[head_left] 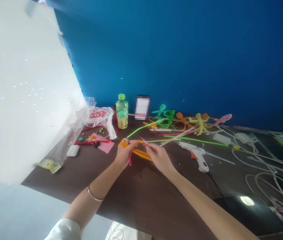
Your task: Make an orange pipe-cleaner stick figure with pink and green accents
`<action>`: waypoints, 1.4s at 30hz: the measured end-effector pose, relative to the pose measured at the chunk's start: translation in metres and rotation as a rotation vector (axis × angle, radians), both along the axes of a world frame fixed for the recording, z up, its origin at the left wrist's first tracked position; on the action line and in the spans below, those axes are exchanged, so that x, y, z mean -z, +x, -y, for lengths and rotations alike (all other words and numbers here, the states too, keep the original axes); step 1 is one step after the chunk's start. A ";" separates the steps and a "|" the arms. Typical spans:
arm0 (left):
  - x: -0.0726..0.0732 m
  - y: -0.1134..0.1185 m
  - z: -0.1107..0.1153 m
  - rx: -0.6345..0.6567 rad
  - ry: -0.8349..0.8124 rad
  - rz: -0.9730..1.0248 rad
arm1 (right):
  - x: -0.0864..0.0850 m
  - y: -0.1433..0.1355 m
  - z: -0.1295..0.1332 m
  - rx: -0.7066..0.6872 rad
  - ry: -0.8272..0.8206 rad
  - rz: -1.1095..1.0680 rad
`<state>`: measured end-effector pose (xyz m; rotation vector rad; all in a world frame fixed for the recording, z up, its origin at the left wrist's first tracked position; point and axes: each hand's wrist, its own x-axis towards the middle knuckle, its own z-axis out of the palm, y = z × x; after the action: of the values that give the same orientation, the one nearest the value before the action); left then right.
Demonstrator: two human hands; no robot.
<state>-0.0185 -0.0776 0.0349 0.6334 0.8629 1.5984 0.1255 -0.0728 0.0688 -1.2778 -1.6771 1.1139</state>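
Note:
Orange pipe cleaners (141, 154) stretch between my two hands above the dark table. My left hand (126, 152) is closed around their left end, where an orange bundle shows at the fingertips. A short pink-red piece (130, 159) hangs below that hand. My right hand (157, 156) pinches the other end of the orange strands, with a small pink bit at its fingertips. Just behind the hands lies a bright green pipe cleaner (143, 127). Several pipe-cleaner figures, among them a yellow one (200, 123), stand or lean along the wall.
A green-capped bottle (122, 112) and a phone (142, 108) stand at the back. A glue gun (196, 155) lies to the right, near white cables (258, 160). Plastic bags (101, 116), a white case (73, 151) and pink paper (105, 146) are at left.

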 end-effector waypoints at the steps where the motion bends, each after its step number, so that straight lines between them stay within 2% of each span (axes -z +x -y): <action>1: -0.001 0.000 0.000 0.000 -0.006 -0.008 | -0.002 0.001 -0.001 -0.002 0.051 0.012; 5: -0.002 0.002 0.002 0.052 0.011 -0.047 | -0.005 0.007 -0.004 0.039 0.176 0.097; 8: -0.001 0.004 0.005 0.180 0.020 -0.043 | -0.007 0.013 -0.010 0.040 0.238 0.112; 12: -0.003 0.001 0.005 0.403 -0.004 -0.042 | -0.013 0.022 -0.019 -0.067 0.165 0.046; 14: -0.006 -0.004 0.002 0.442 0.010 -0.036 | -0.017 0.027 -0.022 -0.106 0.125 0.039; 16: -0.009 -0.013 -0.002 0.296 0.019 -0.087 | -0.021 0.032 -0.025 -0.126 0.126 0.066; 18: -0.014 -0.022 -0.006 -0.022 0.022 -0.288 | -0.023 0.034 -0.026 -0.135 0.153 0.118; 20: -0.020 -0.027 -0.006 -0.308 0.119 -0.553 | -0.023 0.036 -0.027 -0.139 0.185 0.165; 21: -0.024 -0.028 -0.005 -0.366 0.184 -0.658 | -0.021 0.036 -0.028 -0.143 0.195 0.175; 22: -0.028 -0.027 -0.004 -0.367 0.241 -0.744 | -0.020 0.035 -0.028 -0.149 0.199 0.174; 26: -0.037 -0.010 -0.002 -0.032 0.395 -0.947 | -0.014 0.033 -0.029 -0.151 0.189 0.116; 30: -0.033 0.008 -0.009 0.196 0.451 -0.965 | -0.006 0.032 -0.028 -0.135 0.205 0.109; 36: -0.020 0.013 -0.016 0.224 0.457 -1.030 | 0.012 0.039 -0.024 -0.114 0.393 0.182; 42: -0.015 0.006 -0.012 0.255 0.523 -1.256 | 0.018 0.043 -0.017 -0.007 0.547 0.191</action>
<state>-0.0125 -0.0654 0.0501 2.1420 1.1439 1.0656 0.1689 -0.0558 0.0504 -1.0406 -1.9502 0.4853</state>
